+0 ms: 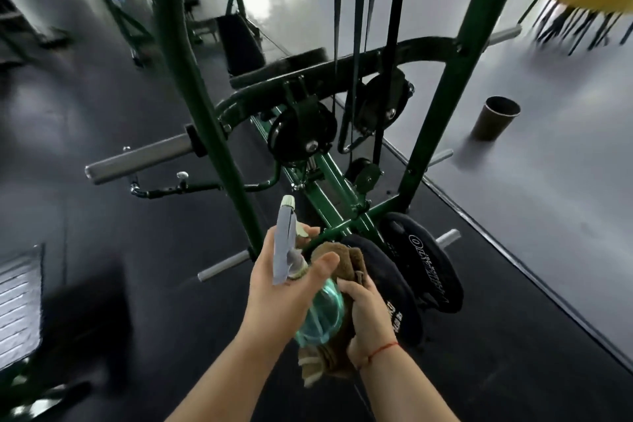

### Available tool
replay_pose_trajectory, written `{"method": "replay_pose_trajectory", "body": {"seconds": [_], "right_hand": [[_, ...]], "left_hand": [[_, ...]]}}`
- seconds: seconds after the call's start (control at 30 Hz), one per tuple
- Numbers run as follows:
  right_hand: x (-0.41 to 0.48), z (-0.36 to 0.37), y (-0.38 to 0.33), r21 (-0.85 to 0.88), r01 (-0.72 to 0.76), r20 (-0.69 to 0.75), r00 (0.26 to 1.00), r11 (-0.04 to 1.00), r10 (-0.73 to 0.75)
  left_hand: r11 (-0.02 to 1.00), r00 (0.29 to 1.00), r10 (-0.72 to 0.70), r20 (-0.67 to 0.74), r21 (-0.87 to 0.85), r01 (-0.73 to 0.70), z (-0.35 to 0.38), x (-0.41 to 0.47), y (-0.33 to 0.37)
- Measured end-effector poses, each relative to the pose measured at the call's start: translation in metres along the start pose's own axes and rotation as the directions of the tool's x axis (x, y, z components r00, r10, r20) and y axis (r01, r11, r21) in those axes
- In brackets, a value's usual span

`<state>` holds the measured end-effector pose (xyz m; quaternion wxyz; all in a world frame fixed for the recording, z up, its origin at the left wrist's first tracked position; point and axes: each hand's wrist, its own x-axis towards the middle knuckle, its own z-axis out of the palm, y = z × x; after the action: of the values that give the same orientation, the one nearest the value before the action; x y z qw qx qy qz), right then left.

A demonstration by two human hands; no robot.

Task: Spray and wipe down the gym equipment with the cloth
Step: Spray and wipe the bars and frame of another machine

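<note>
Low in front of the green cable machine point(209, 103), our left hand point(274, 301) grips the spray bottle point(320, 315), whose body touches the brown cloth point(352, 260) bunched in our right hand point(370, 315). With our hands this crowded, the cloth may foul the trigger and send mist onto the floor point(137, 284).

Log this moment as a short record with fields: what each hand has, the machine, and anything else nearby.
left hand: grips the spray bottle near its neck, a finger by the trigger
right hand: holds the brown cloth, bunched against the bottle
nozzle: points away, toward the green frame
machine: black pulleys with straps running up; weight plates low on the right
floor: brown cup standing apart, right of the machine
wiping: cloth not on the frame
</note>
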<state>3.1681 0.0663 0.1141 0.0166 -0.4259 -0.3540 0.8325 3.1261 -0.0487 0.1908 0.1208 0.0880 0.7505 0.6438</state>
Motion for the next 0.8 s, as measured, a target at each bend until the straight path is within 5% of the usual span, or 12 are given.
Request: {"method": "replay_pose_trajectory", "body": {"seconds": [0.17, 0.5, 0.8], "right_hand": [[-0.026, 0.055, 0.000, -0.008, 0.053, -0.003, 0.999, 0.999, -0.053], [-0.045, 0.124, -0.023, -0.158, 0.173, 0.087, 0.983, 0.972, -0.161], [-0.030, 0.184, -0.162, -0.061, 0.476, 0.180, 0.870, 0.877, -0.459]], "left_hand": [[0.999, 0.999, -0.013, 0.052, -0.049, 0.015, -0.043, 0.001, 0.033], [0.996, 0.993, 0.089, -0.078, 0.031, -0.087, -0.099, 0.024, 0.089], [0.966, 0.983, 0.171, -0.067, 0.207, -0.154, -0.122, 0.108, 0.178]]}}
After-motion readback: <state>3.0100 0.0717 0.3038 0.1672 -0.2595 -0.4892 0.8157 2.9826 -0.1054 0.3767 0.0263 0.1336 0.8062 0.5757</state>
